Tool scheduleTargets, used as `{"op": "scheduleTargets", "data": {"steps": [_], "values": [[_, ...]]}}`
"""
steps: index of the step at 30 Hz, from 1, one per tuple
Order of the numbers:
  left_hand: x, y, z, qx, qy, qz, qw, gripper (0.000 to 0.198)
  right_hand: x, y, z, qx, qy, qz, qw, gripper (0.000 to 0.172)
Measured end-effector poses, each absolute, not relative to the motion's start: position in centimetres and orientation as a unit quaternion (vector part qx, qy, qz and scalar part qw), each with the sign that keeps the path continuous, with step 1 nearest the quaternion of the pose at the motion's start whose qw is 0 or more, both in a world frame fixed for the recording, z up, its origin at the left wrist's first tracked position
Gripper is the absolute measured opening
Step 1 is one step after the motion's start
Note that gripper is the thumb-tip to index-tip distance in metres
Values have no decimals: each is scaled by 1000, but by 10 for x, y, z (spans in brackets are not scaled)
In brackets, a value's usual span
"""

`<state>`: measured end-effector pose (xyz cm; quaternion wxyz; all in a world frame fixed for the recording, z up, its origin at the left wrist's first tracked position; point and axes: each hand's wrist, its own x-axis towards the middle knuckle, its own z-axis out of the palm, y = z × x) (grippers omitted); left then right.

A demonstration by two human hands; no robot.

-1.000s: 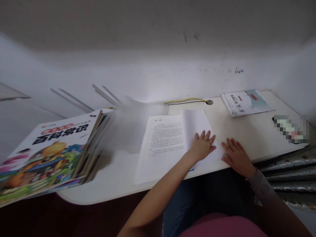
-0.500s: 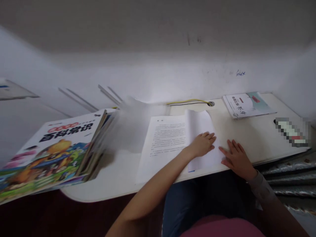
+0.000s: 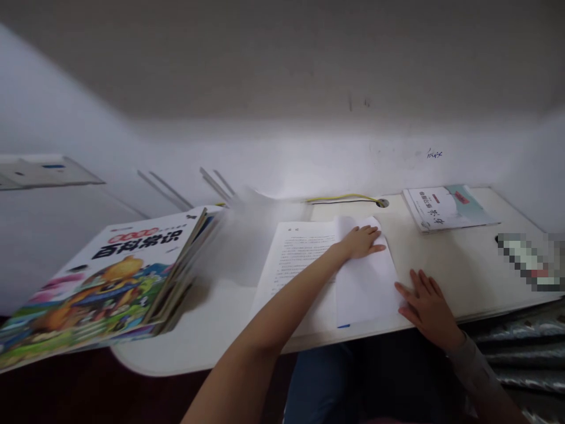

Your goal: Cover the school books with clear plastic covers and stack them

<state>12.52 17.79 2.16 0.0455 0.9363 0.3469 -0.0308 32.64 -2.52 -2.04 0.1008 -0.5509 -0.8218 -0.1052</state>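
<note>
On the white desk lies a book with a printed page (image 3: 304, 247) and, on its right, a blank white sheet (image 3: 366, 294) folded over along its left edge. Across the upper part of that sheet rests my left hand (image 3: 362, 240), fingers stretched toward the right. My right hand (image 3: 426, 306) lies flat on the desktop just right of the sheet's lower edge, fingers spread, with the thumb side close to the paper. A small blue bit shows under the sheet's bottom left corner. Neither hand grasps anything.
A stack of picture books (image 3: 132, 271) stands at the left end of the desk (image 3: 185, 341). Another book (image 3: 450, 207) lies at the back right, near a blurred-out object (image 3: 525, 259). A yellow cable (image 3: 348, 196) runs along the wall to a desk hole.
My left hand has moved up the blank sheet, away from me, and the sheet now lies flatter. My right hand stays beside it. The camera view has tilted upward.
</note>
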Motion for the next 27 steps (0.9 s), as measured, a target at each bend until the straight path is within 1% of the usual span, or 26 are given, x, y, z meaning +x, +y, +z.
{"op": "scheduleTargets", "data": {"steps": [3, 5, 14, 19, 21, 23, 25, 27], "values": [[123, 190, 22, 940, 338, -25, 34, 51, 326, -25, -20, -549, -823, -104, 98, 49], [125, 198, 22, 937, 347, -23, 23, 47, 326, -25, -20, -549, -823, -105, 97, 49], [131, 210, 14, 928, 370, -30, 3, 53, 324, -25, -19, -552, -820, -107, 102, 49], [131, 210, 29, 925, 376, -54, 11, 50, 324, -24, -19, -552, -820, -107, 105, 49], [130, 192, 39, 924, 378, -53, 4, 47, 324, -25, -19, -554, -819, -107, 106, 48], [125, 156, 44, 924, 380, -38, -13, 45, 324, -25, -21, -555, -818, -104, 108, 48], [117, 109, 41, 923, 381, 10, -49, 53, 325, -26, -22, -557, -818, -96, 111, 49], [109, 62, 32, 926, 371, 18, -66, 67, 328, -24, -23, -556, -819, -80, 115, 51]]}}
